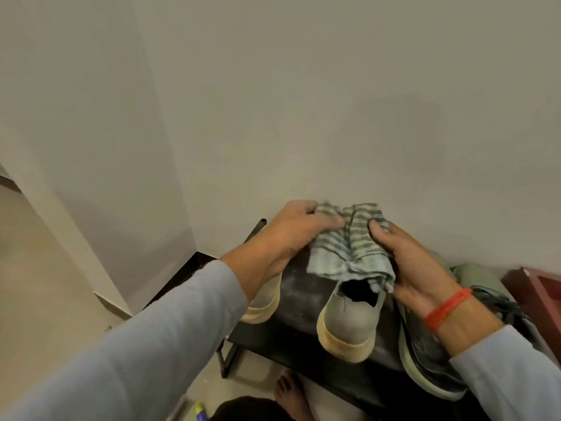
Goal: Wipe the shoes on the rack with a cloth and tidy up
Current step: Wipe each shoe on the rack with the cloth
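A striped green cloth lies draped over the front of a grey slip-on shoe with a cream sole, which stands on the black rack. My left hand grips the cloth's left side, thumb on top. My right hand holds the cloth's right side against the shoe, thumb pressing on the fabric. A second grey shoe sits to the left, mostly hidden under my left forearm.
Dark green shoes lie on the rack's right part, under my right wrist. A dark red box stands at far right. The wall is directly behind the rack. A bare foot and a small yellow-blue object are on the floor.
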